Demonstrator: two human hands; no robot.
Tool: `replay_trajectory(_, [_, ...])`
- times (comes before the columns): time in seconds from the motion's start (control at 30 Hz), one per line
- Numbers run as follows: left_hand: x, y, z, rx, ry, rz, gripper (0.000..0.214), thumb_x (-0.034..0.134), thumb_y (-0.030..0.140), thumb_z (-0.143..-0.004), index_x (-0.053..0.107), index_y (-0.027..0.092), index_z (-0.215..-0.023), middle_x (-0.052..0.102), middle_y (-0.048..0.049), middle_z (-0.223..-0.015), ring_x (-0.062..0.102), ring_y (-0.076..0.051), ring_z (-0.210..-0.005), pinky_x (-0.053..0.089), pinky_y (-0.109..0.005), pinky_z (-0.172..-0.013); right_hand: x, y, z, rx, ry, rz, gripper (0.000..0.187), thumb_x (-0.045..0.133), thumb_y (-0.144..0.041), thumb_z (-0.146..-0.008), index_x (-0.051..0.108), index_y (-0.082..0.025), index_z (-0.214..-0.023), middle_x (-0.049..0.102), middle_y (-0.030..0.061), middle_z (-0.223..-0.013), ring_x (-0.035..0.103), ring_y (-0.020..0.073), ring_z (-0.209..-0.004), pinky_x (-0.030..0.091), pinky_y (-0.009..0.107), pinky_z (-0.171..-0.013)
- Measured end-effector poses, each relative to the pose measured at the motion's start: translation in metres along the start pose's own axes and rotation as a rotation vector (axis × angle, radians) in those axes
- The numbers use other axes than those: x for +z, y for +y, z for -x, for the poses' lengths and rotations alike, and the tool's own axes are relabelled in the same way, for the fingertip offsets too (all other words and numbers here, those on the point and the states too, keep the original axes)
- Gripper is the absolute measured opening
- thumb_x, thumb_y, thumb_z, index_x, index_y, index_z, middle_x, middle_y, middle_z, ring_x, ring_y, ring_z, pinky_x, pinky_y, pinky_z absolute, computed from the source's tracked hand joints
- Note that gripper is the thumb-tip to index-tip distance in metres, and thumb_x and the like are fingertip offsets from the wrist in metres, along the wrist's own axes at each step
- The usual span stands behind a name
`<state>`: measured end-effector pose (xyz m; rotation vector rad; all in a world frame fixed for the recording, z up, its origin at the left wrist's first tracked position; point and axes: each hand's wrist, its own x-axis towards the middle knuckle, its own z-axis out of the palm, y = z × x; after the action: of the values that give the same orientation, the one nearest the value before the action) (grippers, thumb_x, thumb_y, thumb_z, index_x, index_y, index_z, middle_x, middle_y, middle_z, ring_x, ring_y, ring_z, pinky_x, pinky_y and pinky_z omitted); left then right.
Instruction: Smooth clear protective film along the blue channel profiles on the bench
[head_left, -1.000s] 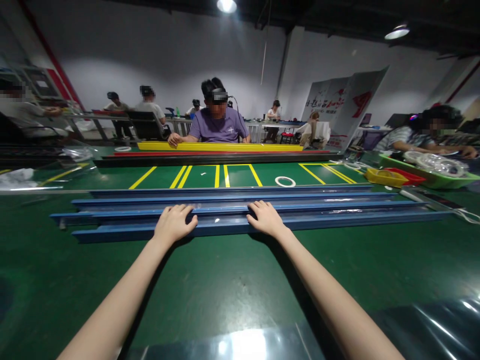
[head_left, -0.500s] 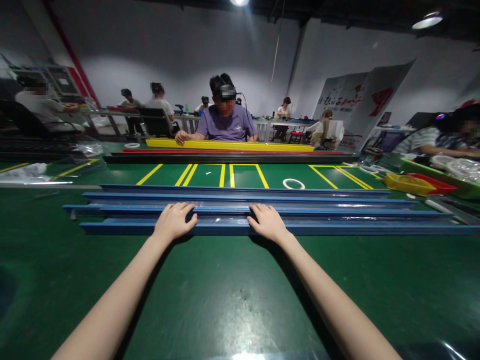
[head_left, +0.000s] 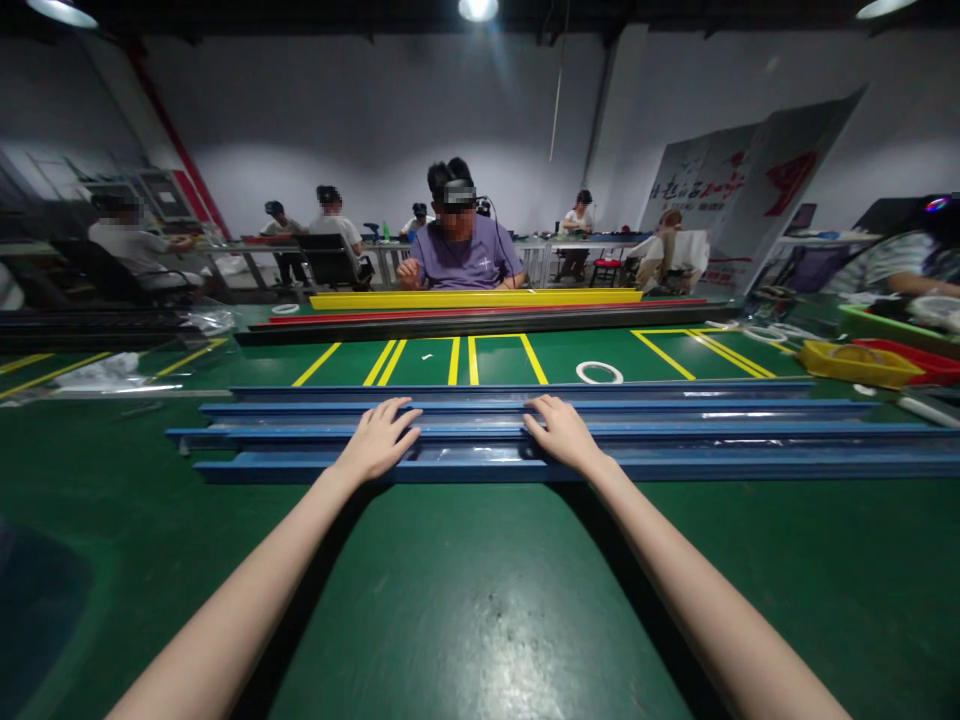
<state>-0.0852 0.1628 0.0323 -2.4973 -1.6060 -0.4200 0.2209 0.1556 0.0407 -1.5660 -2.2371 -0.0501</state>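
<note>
Several long blue channel strips [head_left: 712, 470] lie side by side across the green table, with clear film glinting in their grooves. Over their left-middle part rests my left hand [head_left: 377, 442], fingers spread and reaching across the near strips. My right hand [head_left: 562, 433] lies on the same strips farther right, fingers apart and pointing inward. Neither hand is wrapped round a strip; both appear to touch the strips from above. The palms' undersides are hidden.
Beyond the yellow tape lines lie a black strip [head_left: 420, 325], a red strip [head_left: 525, 306] and a yellow strip [head_left: 480, 298], in front of a seated co-worker [head_left: 469, 250]. A white tape roll [head_left: 599, 373] sits behind the blue strips. At right is a yellow tray [head_left: 855, 366].
The view has shifted, so the scene sits farther right and slightly lower. My hands have moved a little forward over the blue strips. The co-worker's hand has lifted off the yellow strip.
</note>
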Motion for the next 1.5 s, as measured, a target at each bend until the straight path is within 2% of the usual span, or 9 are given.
replay_trajectory(0.1, [0.004,0.012,-0.022,0.01,0.02,0.003,0.041,0.029,0.041,-0.087,0.048,0.023,-0.118,0.043,-0.0087,-0.128,0.038,-0.022,-0.117,0.034,-0.04,-0.093,-0.002,0.017,-0.012,0.073,0.029,0.061,0.031,0.036,-0.027,-0.084,0.056,-0.015,-0.103,0.058,0.0101,-0.106,0.049,0.0186,-0.101,0.036,0.029,-0.083])
replay_trajectory(0.23, [0.011,0.029,-0.056,0.06,-0.013,-0.001,0.04,0.029,0.038,-0.087,0.047,0.021,-0.119,0.045,-0.0073,-0.128,0.038,-0.021,-0.119,0.032,-0.039,-0.095,0.0,0.032,-0.025,0.084,0.015,0.131,0.035,0.037,-0.025,-0.082,0.054,-0.012,-0.111,0.055,0.0124,-0.114,0.048,0.0196,-0.106,0.036,0.029,-0.086])
replay_trajectory(0.43, [0.028,0.042,-0.088,-0.012,-0.069,0.063,0.046,0.025,0.038,-0.089,0.04,0.017,-0.126,0.039,-0.0085,-0.134,0.034,-0.022,-0.124,0.029,-0.039,-0.098,0.008,0.044,-0.04,0.058,-0.044,0.183,0.044,0.036,-0.031,-0.085,0.045,-0.011,-0.123,0.047,0.012,-0.127,0.039,0.0212,-0.119,0.03,0.034,-0.096])
replay_trajectory(0.6, [0.036,0.047,-0.093,0.004,-0.102,0.095,0.047,0.023,0.04,-0.089,0.038,0.02,-0.128,0.041,-0.0057,-0.133,0.035,-0.021,-0.123,0.028,-0.042,-0.099,0.017,0.049,-0.046,0.048,-0.103,0.146,0.044,0.032,-0.035,-0.087,0.045,-0.013,-0.123,0.047,0.0109,-0.128,0.038,0.0204,-0.12,0.028,0.036,-0.097])
replay_trajectory(0.77, [0.036,0.049,-0.094,-0.026,-0.129,0.076,0.049,0.022,0.048,-0.088,0.041,0.024,-0.125,0.039,-0.0022,-0.135,0.033,-0.019,-0.124,0.024,-0.044,-0.101,0.019,0.049,-0.05,0.051,-0.172,0.102,0.047,0.028,-0.042,-0.087,0.047,-0.017,-0.122,0.047,0.0093,-0.128,0.04,0.0193,-0.118,0.024,0.037,-0.1])
replay_trajectory(0.93, [0.029,0.051,-0.098,-0.026,-0.207,0.079,0.057,0.018,0.055,-0.086,0.039,0.023,-0.127,0.036,-0.0031,-0.136,0.03,-0.021,-0.126,0.023,-0.046,-0.101,0.014,0.051,-0.055,0.044,-0.239,0.106,0.055,0.023,-0.052,-0.086,0.05,-0.018,-0.119,0.049,0.0089,-0.127,0.041,0.0208,-0.118,0.018,0.042,-0.102])
replay_trajectory(1.17, [0.022,0.052,-0.103,-0.044,-0.292,0.072,0.07,0.021,0.065,-0.08,0.035,0.019,-0.13,0.03,-0.0067,-0.139,0.026,-0.024,-0.128,0.019,-0.048,-0.102,0.013,0.055,-0.06,0.048,-0.285,0.11,0.066,0.018,-0.061,-0.082,0.045,-0.018,-0.124,0.045,0.0086,-0.13,0.037,0.0214,-0.122,0.015,0.043,-0.102])
replay_trajectory(1.33, [0.023,0.05,-0.11,-0.038,-0.264,0.048,0.066,0.023,0.065,-0.08,0.041,0.021,-0.127,0.038,-0.0074,-0.135,0.032,-0.024,-0.125,0.025,-0.045,-0.099,0.011,0.058,-0.066,0.042,-0.304,0.132,0.064,0.022,-0.062,-0.082,0.047,-0.019,-0.123,0.047,0.0075,-0.129,0.039,0.021,-0.12,0.021,0.039,-0.101])
replay_trajectory(1.5, [0.02,0.045,-0.123,-0.047,-0.297,0.0,0.068,0.02,0.069,-0.077,0.05,0.025,-0.12,0.056,-0.0101,-0.118,0.052,-0.028,-0.107,0.041,-0.037,-0.082,0.005,0.06,-0.076,0.068,-0.344,0.183,0.066,0.019,-0.065,-0.08,0.054,-0.02,-0.113,0.058,0.0099,-0.115,0.052,0.0229,-0.105,0.035,0.034,-0.087])
